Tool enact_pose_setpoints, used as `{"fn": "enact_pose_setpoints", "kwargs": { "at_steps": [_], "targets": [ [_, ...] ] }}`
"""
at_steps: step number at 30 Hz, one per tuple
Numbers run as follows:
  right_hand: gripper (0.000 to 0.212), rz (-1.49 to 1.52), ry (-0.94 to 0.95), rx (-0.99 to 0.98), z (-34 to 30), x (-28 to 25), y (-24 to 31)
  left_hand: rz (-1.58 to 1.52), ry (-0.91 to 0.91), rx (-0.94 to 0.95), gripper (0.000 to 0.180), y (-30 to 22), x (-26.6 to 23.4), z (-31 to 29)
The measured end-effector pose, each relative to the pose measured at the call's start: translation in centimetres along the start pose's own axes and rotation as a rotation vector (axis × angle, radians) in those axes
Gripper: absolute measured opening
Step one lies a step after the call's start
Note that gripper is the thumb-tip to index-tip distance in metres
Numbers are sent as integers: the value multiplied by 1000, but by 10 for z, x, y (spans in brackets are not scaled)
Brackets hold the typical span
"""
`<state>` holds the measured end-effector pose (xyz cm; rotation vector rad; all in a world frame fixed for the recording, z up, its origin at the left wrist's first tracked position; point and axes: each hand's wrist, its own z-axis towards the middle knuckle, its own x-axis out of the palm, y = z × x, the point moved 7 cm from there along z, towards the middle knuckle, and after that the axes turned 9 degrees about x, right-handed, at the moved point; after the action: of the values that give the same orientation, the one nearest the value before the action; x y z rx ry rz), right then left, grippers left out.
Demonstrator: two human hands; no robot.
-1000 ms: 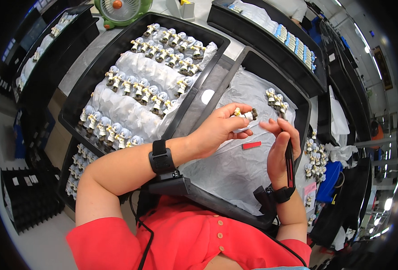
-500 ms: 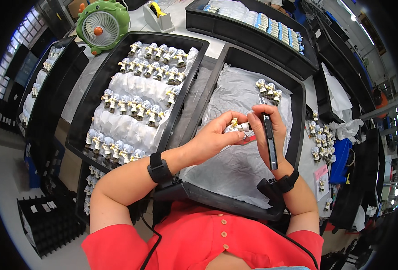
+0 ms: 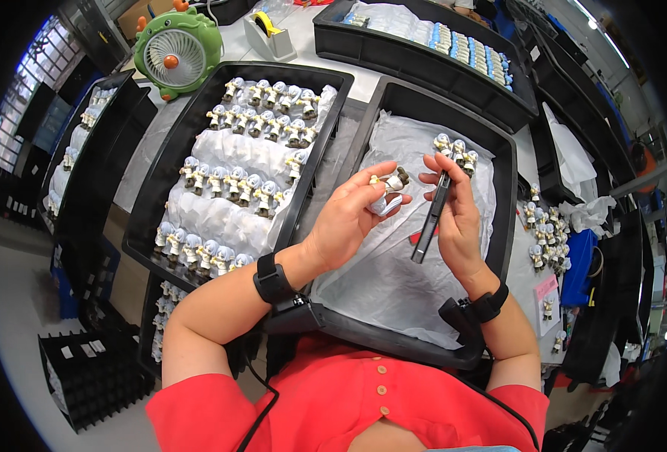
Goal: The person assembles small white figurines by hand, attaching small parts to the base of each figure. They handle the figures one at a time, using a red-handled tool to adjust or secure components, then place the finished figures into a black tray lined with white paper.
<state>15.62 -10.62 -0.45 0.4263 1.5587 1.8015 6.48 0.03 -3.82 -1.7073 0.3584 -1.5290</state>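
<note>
Over the paper-lined black tray (image 3: 508, 196), my left hand (image 3: 346, 218) pinches a small figurine (image 3: 387, 197) with pale blue-grey hair, a white outfit and dark feet. The figurine lies tilted, feet toward the upper right. My right hand (image 3: 457, 218) is closed round a slim black utility knife (image 3: 431, 218), its lower end slanting toward me. The blade end is hidden by the fingers, and knife and figurine are apart. Several like figurines (image 3: 457, 151) rest on the white paper (image 3: 393, 279) beyond my right hand. A small red patch (image 3: 414, 238) shows behind the knife.
On the left, another black tray (image 3: 141, 226) holds rows of figurines between paper strips. A green fan (image 3: 177, 53) and tape dispenser (image 3: 271, 38) stand behind it. Loose figurines (image 3: 548, 233) and a blue bin (image 3: 578, 264) are at right. A long black tray (image 3: 424, 64) lies across the back.
My left hand has turned the figurine and drawn it slightly left, away from the knife. My right hand has tilted the knife, its lower end swinging left. The view has shifted slightly.
</note>
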Motion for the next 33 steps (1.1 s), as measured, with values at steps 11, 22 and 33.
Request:
{"fn": "enact_pose_setpoints", "kwargs": {
  "at_steps": [11, 22, 33],
  "targets": [
    [38, 94, 116, 225, 9, -3, -38, 64, -34, 73, 41, -7, -3, 2],
    [27, -404, 245, 221, -1, 11, -37, 28, -40, 36, 42, -2, -9, 2],
    [12, -1111, 472, 302, -16, 2, -76, 31, -89, -39, 43, 2, -9, 0]
  ]
}}
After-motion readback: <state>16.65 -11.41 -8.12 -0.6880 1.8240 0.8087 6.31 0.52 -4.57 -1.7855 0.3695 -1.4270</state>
